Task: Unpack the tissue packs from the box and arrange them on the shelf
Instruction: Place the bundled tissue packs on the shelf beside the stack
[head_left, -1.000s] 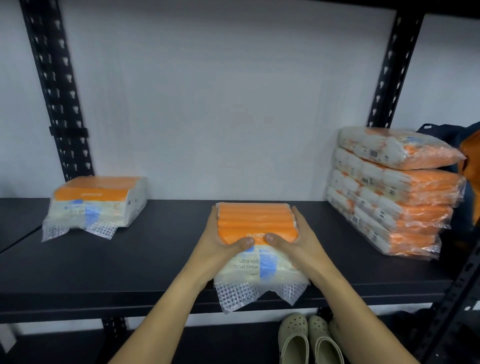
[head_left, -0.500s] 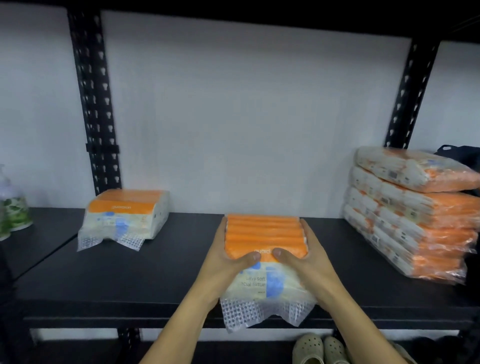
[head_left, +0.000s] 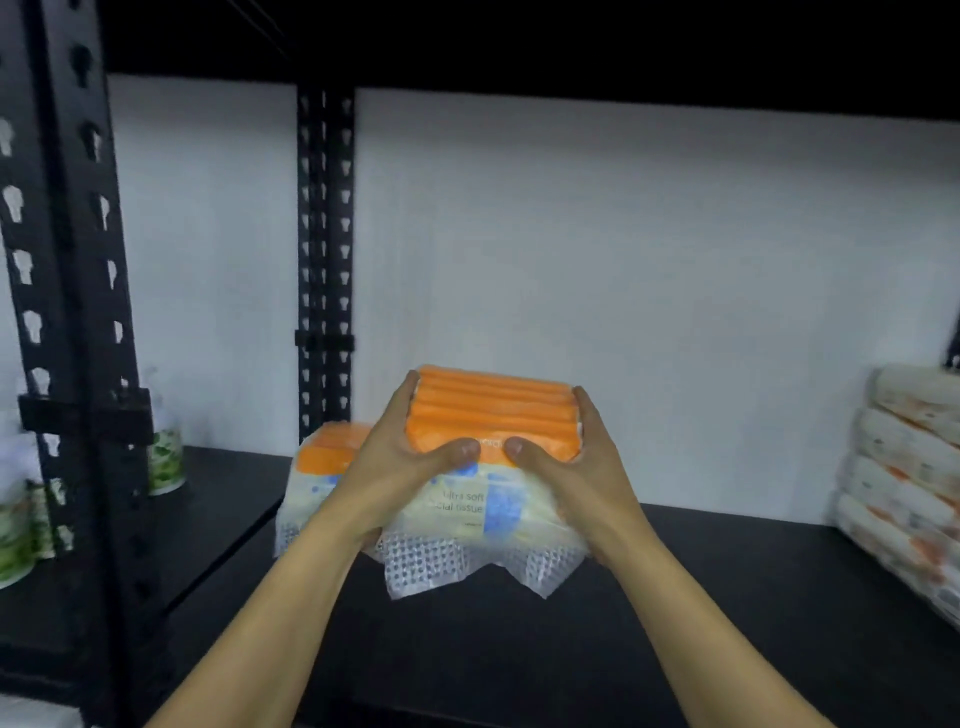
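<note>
Two hands (head_left: 410, 467) (head_left: 576, 478) grip crinkly plastic tissue pack (head_left: 493, 415), orange ribbed top

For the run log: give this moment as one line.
left hand: grips orange-and-white plastic-wrapped tissue pack | right hand: grips it | pack: raised above black shelf | second pack: behind, left

A black metal shelf board (head_left: 727, 597) carries an orange-and-white plastic-wrapped tissue pack (head_left: 322, 467) at its left; a stack of similar wrapped packs (head_left: 904, 483) at the right edge; green-patterned containers (head_left: 166, 457) on the adjoining board left.
</note>
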